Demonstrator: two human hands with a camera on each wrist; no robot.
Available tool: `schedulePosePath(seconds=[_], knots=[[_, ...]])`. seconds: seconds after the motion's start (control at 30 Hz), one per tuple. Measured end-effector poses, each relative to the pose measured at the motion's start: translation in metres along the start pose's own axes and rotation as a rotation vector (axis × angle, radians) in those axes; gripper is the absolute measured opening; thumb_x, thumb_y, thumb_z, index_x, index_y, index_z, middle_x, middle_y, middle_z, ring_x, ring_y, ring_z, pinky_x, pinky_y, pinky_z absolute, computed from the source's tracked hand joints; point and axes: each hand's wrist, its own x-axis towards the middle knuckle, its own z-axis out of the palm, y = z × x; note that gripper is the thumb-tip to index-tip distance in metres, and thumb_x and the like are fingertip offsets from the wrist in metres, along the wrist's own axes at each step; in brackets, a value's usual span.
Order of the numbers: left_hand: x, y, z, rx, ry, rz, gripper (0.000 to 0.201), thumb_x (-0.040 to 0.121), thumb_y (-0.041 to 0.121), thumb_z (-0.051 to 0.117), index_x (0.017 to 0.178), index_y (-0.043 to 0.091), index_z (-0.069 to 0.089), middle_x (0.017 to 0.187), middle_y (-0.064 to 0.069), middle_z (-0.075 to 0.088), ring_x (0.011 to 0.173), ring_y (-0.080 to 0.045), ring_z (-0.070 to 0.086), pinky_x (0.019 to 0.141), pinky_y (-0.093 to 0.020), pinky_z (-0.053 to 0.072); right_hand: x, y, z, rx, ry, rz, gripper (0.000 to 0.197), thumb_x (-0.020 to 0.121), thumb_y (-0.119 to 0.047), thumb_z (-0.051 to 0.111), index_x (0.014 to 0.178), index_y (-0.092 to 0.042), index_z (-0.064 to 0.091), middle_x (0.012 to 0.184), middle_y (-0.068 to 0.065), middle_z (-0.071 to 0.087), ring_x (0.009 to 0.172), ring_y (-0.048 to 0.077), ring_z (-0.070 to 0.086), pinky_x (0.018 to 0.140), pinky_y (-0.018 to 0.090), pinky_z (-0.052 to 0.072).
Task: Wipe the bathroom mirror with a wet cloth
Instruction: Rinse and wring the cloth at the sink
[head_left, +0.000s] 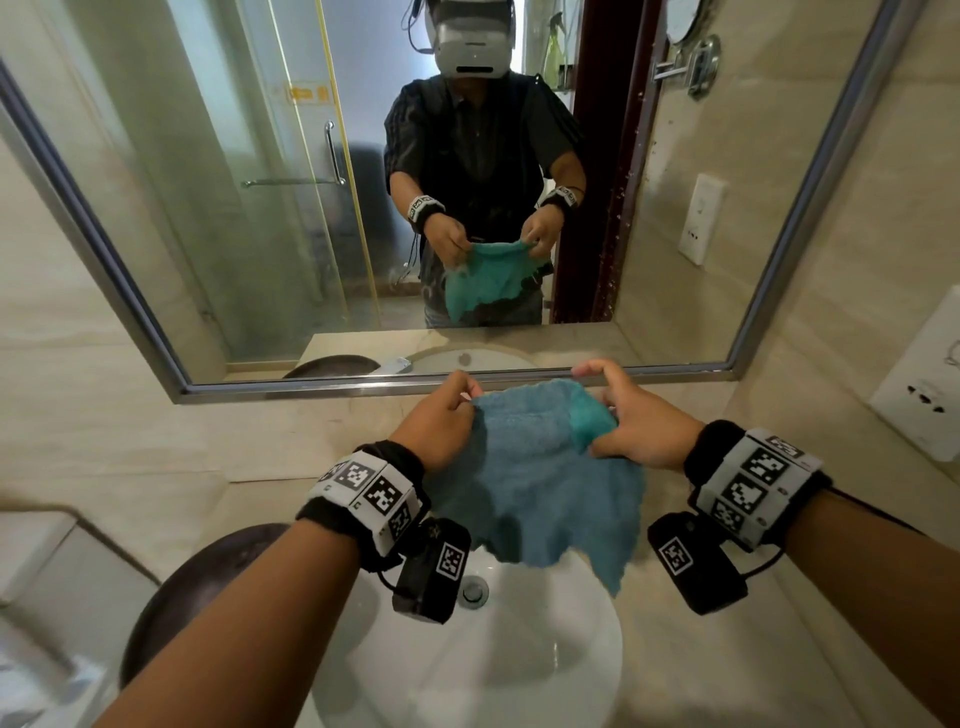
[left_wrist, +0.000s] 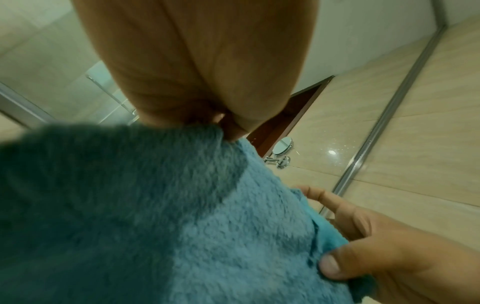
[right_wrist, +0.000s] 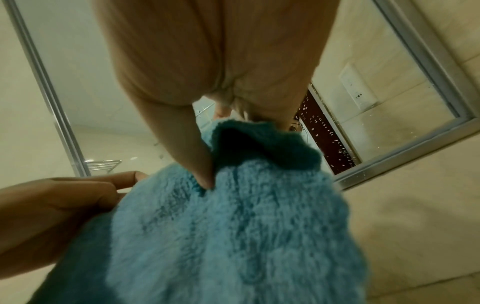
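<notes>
Blue cloth (head_left: 524, 467) stretched between hands; left hand (head_left: 436, 423), right hand (head_left: 641, 423) pinching top corners

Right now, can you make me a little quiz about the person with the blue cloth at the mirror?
1. True or false: both hands hold the blue cloth.
2. What does the cloth hang over? A) the white sink B) a bathtub C) a bucket
3. Fill in: the cloth is not yet touching the ______.

Key
1. True: the left hand and the right hand each pinch a top corner.
2. A.
3. Mirror: the cloth hangs below its frame.
</notes>
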Motion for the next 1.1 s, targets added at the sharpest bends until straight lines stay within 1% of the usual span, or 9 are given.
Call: schedulePosePath(seconds=[0.13, 0.23, 0.4, 0.5, 0.57, 0.63, 0.87, 1.0, 1.1], knots=[[-0.002, -0.007, -0.005, -0.017, -0.073, -0.036, 0.005, 0.098, 0.022, 0.044, 0.097, 0.019, 0.048, 0.080, 0.002, 0.055, 0.076, -0.018, 0.055, 0.061, -0.025, 0.045, 0.008, 0.011, -0.005, 0.027, 0.122, 0.034, 0.041, 0.081, -0.003, 0.066, 0.114, -0.024, 0.053, 0.099, 0.002, 0.065, 0.092, 0.018, 0.062, 0.079, 0.030, 0.049], [-0.003, -0.014, -0.006, 0.080, -0.206, -0.059, 0.027, 0.081, 0.029, 0.072, 0.098, 0.018, 0.054, 0.090, 0.000, 0.062, 0.085, -0.021, 0.062, 0.064, -0.028, 0.050, 0.013, 0.012, -0.007, -0.163, 0.153, -0.024, 0.016, 0.091, -0.014, 0.056, 0.106, -0.012, 0.062, 0.100, 0.003, 0.065, 0.094, 0.019, 0.060, 0.076, 0.025, 0.042], [-0.001, -0.023, -0.008, 0.242, -0.154, -0.030, 0.012, 0.085, 0.024, 0.066, 0.078, 0.020, 0.057, 0.075, 0.003, 0.057, 0.076, -0.016, 0.055, 0.071, -0.030, 0.047, 0.016, 0.013, -0.008, -0.185, 0.208, 0.069, 0.026, 0.098, -0.031, 0.041, 0.110, -0.011, 0.053, 0.102, 0.011, 0.062, 0.097, 0.027, 0.059, 0.084, 0.040, 0.044], [-0.002, -0.025, -0.013, 0.169, -0.119, -0.073, 0.010, 0.091, 0.026, 0.059, 0.089, 0.016, 0.055, 0.076, 0.001, 0.058, 0.071, -0.017, 0.056, 0.063, -0.028, 0.048, 0.011, 0.005, -0.006, 0.001, 0.145, 0.089, 0.038, 0.090, -0.038, 0.057, 0.116, -0.015, 0.043, 0.105, 0.004, 0.061, 0.095, 0.019, 0.060, 0.078, 0.034, 0.050], [-0.005, -0.023, -0.015, 0.152, -0.103, -0.089, 0.016, 0.092, 0.026, 0.057, 0.098, 0.012, 0.052, 0.078, -0.001, 0.061, 0.067, -0.017, 0.057, 0.057, -0.024, 0.047, 0.008, 0.002, -0.007, -0.009, 0.078, 0.066, 0.059, 0.081, -0.024, 0.072, 0.124, -0.018, 0.033, 0.109, 0.003, 0.058, 0.094, 0.018, 0.060, 0.074, 0.030, 0.051], [-0.008, -0.023, -0.018, 0.083, -0.103, -0.097, 0.020, 0.092, 0.026, 0.059, 0.103, 0.014, 0.048, 0.084, -0.005, 0.064, 0.068, -0.018, 0.058, 0.057, -0.023, 0.047, 0.010, 0.007, -0.009, -0.066, 0.092, 0.039, 0.068, 0.078, -0.007, 0.071, 0.128, -0.023, 0.026, 0.106, 0.009, 0.058, 0.088, 0.024, 0.061, 0.076, 0.038, 0.051], [-0.018, -0.028, -0.030, -0.404, -0.180, -0.241, 0.058, 0.083, -0.003, 0.064, 0.123, 0.025, 0.032, 0.106, -0.016, 0.059, 0.092, -0.032, 0.063, 0.074, -0.041, 0.058, 0.010, 0.022, -0.016, 0.041, 0.217, 0.091, 0.043, 0.084, -0.011, 0.066, 0.110, -0.035, 0.041, 0.097, 0.017, 0.065, 0.086, 0.035, 0.064, 0.079, 0.046, 0.053], [-0.018, -0.032, -0.032, -0.458, -0.102, -0.197, 0.035, 0.089, 0.000, 0.057, 0.105, 0.023, 0.036, 0.109, -0.019, 0.059, 0.095, -0.038, 0.064, 0.077, -0.053, 0.056, 0.008, 0.022, -0.014, -0.063, 0.339, 0.070, 0.010, 0.089, -0.017, 0.060, 0.096, -0.021, 0.053, 0.090, 0.003, 0.062, 0.072, 0.017, 0.057, 0.059, 0.027, 0.042], [-0.015, -0.034, -0.030, -0.228, 0.039, -0.145, 0.016, 0.095, 0.015, 0.051, 0.094, 0.027, 0.042, 0.102, -0.020, 0.064, 0.086, -0.034, 0.065, 0.072, -0.051, 0.057, 0.007, 0.020, -0.013, -0.055, 0.338, 0.049, 0.012, 0.093, -0.019, 0.055, 0.103, -0.023, 0.052, 0.090, 0.003, 0.061, 0.073, 0.017, 0.058, 0.057, 0.024, 0.042]])
